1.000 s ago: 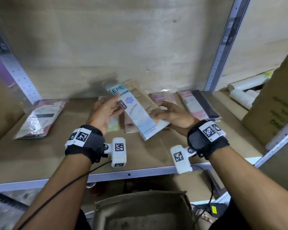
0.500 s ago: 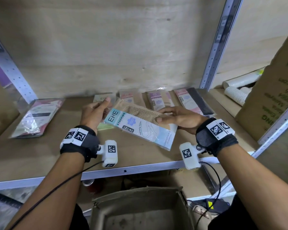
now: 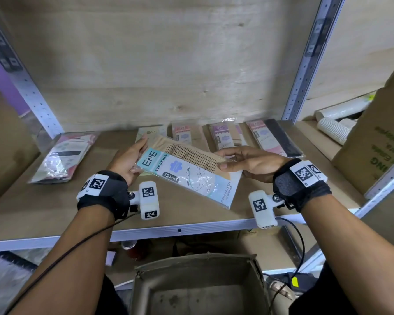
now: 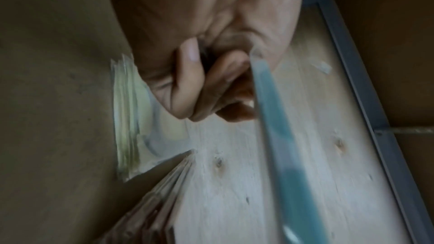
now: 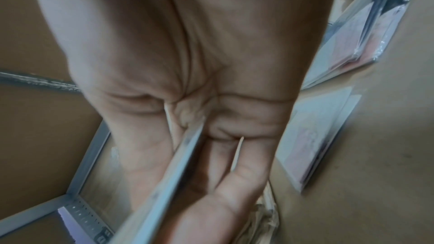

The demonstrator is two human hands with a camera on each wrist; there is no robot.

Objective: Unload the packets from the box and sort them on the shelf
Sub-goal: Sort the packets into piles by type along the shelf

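Observation:
A flat blue-and-white "ENE stocking" packet point(image 3: 189, 176) with tan mesh fabric inside hangs slantwise just above the wooden shelf point(image 3: 43, 208). My left hand point(image 3: 132, 160) holds its left end, fingers curled behind it. My right hand point(image 3: 243, 162) pinches its right side, thumb on top. In the left wrist view the packet's teal edge point(image 4: 277, 118) runs past my curled fingers point(image 4: 199, 81). In the right wrist view the packet's edge point(image 5: 176, 164) sits between thumb and fingers point(image 5: 237, 179). An open cardboard box point(image 3: 200, 285) stands below the shelf; its visible floor is bare.
Along the shelf's back lie a green packet pile point(image 3: 149, 133) and three pink packet piles point(image 3: 185, 133), point(image 3: 222, 137), point(image 3: 271, 139). Another packet pile point(image 3: 64, 155) lies at the left. Paper cups point(image 3: 334, 128) and a large carton point(image 3: 378, 144) are at the right, past a metal upright point(image 3: 305, 71).
The packet has come down from a raised, near-upright pose to a flatter, crosswise one closer to me. Both hands moved with it and keep their hold.

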